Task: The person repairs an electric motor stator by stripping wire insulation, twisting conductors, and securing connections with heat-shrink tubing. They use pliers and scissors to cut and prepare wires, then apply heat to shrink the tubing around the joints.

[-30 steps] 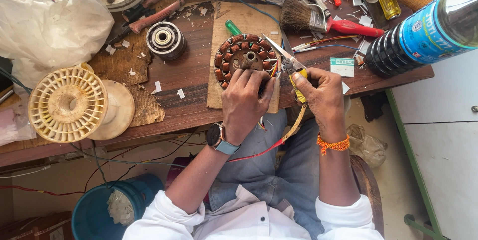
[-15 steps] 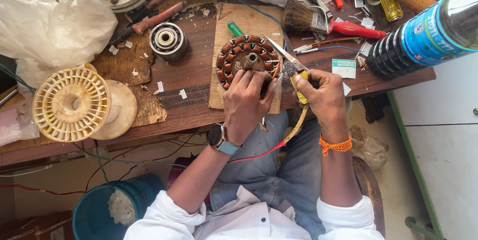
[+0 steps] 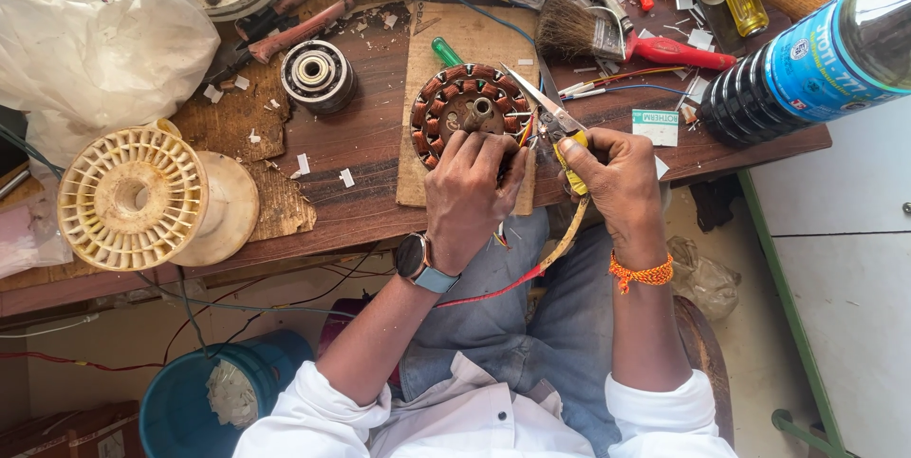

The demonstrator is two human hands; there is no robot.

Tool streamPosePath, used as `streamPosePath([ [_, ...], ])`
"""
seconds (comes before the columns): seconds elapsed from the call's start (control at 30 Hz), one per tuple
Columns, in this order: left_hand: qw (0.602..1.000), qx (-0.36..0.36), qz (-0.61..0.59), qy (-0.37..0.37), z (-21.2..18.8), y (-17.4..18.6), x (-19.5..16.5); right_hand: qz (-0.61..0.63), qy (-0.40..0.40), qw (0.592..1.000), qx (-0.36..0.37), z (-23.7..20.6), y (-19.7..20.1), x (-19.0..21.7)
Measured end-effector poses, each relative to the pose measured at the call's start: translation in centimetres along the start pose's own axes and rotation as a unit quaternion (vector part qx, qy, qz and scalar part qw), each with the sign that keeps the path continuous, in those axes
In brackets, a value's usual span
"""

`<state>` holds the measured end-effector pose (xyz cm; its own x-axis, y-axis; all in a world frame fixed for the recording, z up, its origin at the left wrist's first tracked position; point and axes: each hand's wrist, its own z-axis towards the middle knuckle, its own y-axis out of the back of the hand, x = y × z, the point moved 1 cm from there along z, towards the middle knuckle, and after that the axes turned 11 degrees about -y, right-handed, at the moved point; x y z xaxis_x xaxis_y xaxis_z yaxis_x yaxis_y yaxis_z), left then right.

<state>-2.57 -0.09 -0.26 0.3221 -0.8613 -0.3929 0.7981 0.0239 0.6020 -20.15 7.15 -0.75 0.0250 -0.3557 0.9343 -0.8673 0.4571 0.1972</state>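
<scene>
Left hand: the left hand (image 3: 467,194) lies palm down, back of the hand to the camera, fingers bent and spread over the near edge of the wound stator (image 3: 467,116). Fingertips press on the copper coils; thumb tucked toward the right side. Closed on the stator's rim rather than lifting it.
Left forearm: bare, runs up from the white sleeve (image 3: 318,415) at a slant toward the bench; wristwatch (image 3: 422,263) with blue strap sits at the wrist.
Right hand: the right hand (image 3: 617,183) is curled tight around the yellow handles of the scissors (image 3: 548,116). Knuckles up, wrist roughly straight, orange thread band (image 3: 641,273) on the wrist.
Scissors: blades point up and left, tips just beside the stator's right edge. Whether they touch a wire I cannot tell.
Stator: round, copper windings ringed about a metal hub, resting on a cardboard sheet (image 3: 465,40) on the wooden bench (image 3: 361,145), directly ahead of the person.
Wires: red and yellow leads (image 3: 531,273) trail from under the hands down over the lap.
Left of bench: cream plastic spool (image 3: 133,197) on its side; small bearing part (image 3: 318,74) above it, well apart from the hands.
Right of bench: paintbrush (image 3: 579,31), red-handled tool (image 3: 678,52), dark bottle (image 3: 807,59) lying flat with a blue label.
Below: blue bucket (image 3: 190,401) under the bench edge.
</scene>
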Motion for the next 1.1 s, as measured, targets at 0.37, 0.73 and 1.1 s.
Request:
streamPosePath([
  [0.37, 1.0, 0.0, 0.008, -0.003, -0.01, 0.0, 0.02, 0.008, -0.013, 1.0, -0.001, 0.09, -0.05, 0.06],
  [0.73, 1.0, 0.003, 0.011, -0.006, 0.05, 0.0, 0.0, 0.024, -0.013, 1.0, 0.005, 0.14, 0.06, -0.2],
  [1.1, 1.0, 0.003, 0.011, -0.013, 0.04, 0.02, -0.06, 0.008, 0.002, 1.0, 0.006, 0.12, 0.26, -0.27],
])
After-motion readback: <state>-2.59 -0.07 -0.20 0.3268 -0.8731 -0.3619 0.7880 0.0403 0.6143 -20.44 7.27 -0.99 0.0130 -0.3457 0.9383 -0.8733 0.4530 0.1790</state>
